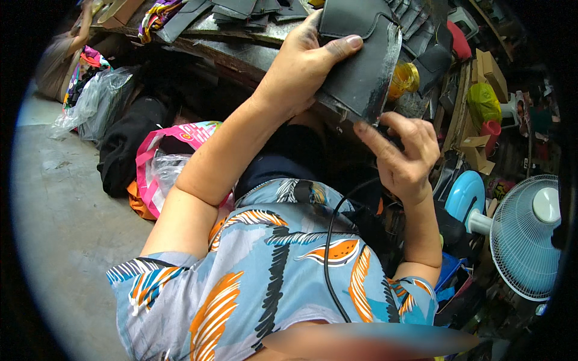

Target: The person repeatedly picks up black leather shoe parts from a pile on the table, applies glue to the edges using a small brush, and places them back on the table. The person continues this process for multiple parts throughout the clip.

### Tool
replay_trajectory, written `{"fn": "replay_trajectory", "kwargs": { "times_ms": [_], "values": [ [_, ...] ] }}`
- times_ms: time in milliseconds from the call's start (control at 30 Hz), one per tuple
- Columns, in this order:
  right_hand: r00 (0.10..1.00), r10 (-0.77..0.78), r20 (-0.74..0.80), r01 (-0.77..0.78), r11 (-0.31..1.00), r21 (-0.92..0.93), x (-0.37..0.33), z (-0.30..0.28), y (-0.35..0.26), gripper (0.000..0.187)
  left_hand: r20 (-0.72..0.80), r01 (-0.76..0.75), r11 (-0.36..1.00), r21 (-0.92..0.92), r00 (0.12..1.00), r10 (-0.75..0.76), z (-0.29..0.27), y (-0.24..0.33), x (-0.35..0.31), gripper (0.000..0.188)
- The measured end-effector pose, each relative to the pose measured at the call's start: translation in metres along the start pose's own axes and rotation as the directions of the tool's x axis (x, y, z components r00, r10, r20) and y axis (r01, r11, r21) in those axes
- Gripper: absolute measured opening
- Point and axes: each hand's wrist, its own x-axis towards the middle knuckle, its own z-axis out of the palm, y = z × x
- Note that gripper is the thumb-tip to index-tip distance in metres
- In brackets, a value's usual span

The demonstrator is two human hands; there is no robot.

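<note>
My left hand [307,57] grips a flat black leather-like piece [358,75], thumb across its face and fingers behind it. The piece is tilted up over the bench's front edge. It has a curved overlapping panel at the top and a rough, whitish right edge. My right hand [406,153] is just below the piece's lower corner. Its index finger and thumb are apart, with nothing visible between them; its other fingers are curled. Close behind the piece's right edge stands a jar of yellowish stuff [403,81].
Black flat pieces [241,9] lie stacked on the workbench [241,57]. A white fan [524,234] stands to the right, near cardboard [492,75]. At left are a pink bag [146,171], dark cloth [129,141] and clear plastic [102,99]. Another person's arm [81,30] shows far left.
</note>
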Motion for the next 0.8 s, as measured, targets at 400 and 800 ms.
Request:
{"fn": "replay_trajectory", "kwargs": {
  "times_ms": [400,800],
  "values": [
    [0.651,0.731,0.202,-0.314,0.017,0.949,0.041,0.011,0.045,0.100,0.061,-0.052,0.964,0.259,0.997,0.037,0.024,-0.019,-0.012,0.052],
    [0.613,0.775,-0.157,-0.385,0.466,0.797,0.017,0.003,0.243,0.102,0.167,-0.261,0.175,0.949,0.891,0.422,-0.065,-0.089,0.014,0.056]
  ]
}}
